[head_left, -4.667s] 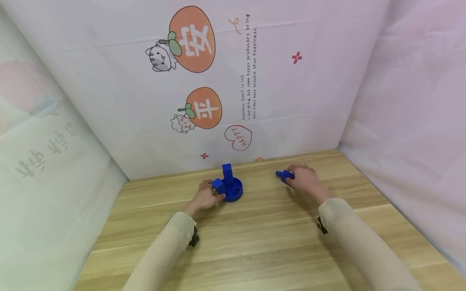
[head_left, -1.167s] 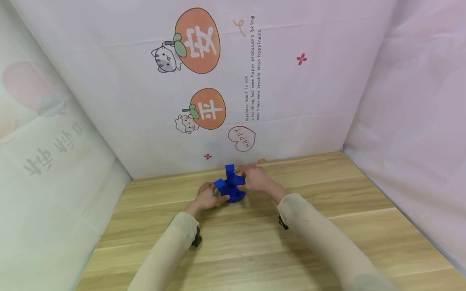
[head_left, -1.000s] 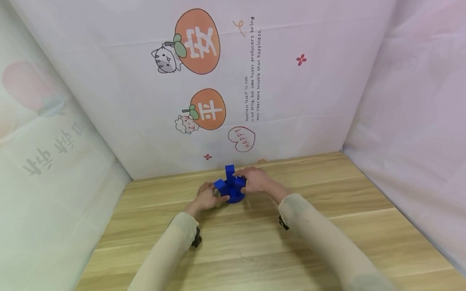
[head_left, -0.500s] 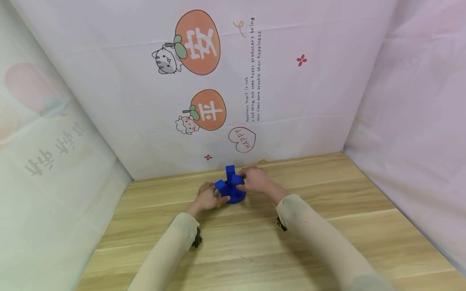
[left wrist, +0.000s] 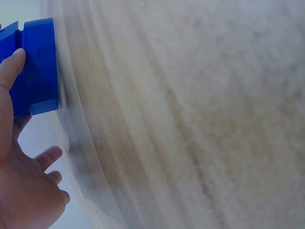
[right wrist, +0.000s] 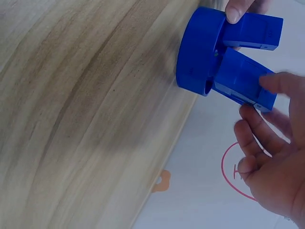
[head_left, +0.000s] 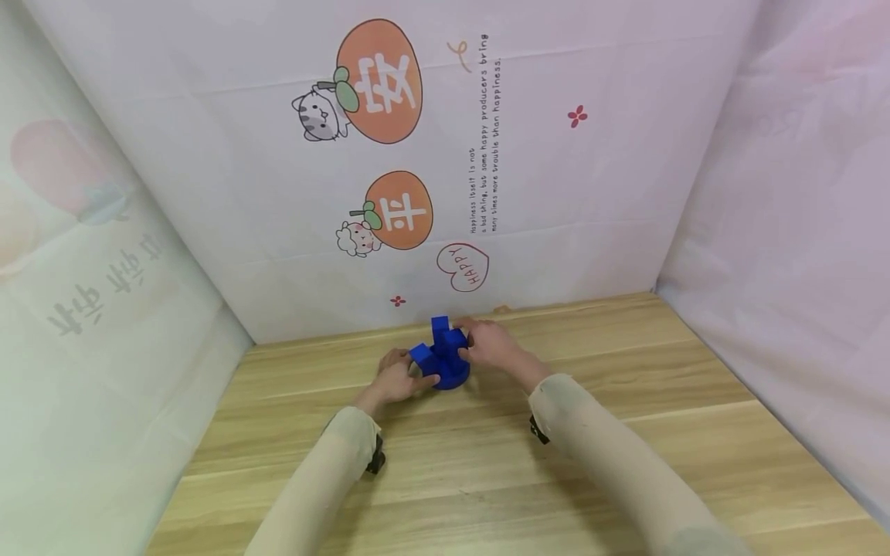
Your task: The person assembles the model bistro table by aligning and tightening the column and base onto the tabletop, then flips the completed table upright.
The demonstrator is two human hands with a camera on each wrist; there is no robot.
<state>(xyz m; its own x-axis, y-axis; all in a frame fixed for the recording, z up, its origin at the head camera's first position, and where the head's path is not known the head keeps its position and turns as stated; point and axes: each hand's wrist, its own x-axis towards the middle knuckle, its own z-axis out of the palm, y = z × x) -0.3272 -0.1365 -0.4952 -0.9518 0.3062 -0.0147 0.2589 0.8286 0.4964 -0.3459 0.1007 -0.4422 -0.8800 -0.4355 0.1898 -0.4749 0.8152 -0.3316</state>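
A round blue base point(head_left: 453, 378) stands on the table with three rectangular blue blocks rising from it. My left hand point(head_left: 396, 380) grips the base at its left side, around the left block point(head_left: 420, 354); the left wrist view has its thumb point(left wrist: 12, 69) pressed at the base's rim. With thumb and fingers, my right hand point(head_left: 495, 344) pinches the right block point(right wrist: 243, 76), whose lower end sits at the base's open top, tilted outward in the right wrist view. Behind them the back block point(head_left: 439, 324) stands upright, untouched.
The wood-grain table point(head_left: 459, 479) runs back to a white printed cloth wall point(head_left: 528, 193) close behind the base. Cloth also hangs at the left point(head_left: 90, 347) and right point(head_left: 786, 270) sides. A dark strap device point(head_left: 375, 455) sits on my left wrist.
My right hand has brought the third block leftward from the right side of the table to the base. Over the last second the block's angle has shifted slightly; my left hand has stayed in place.
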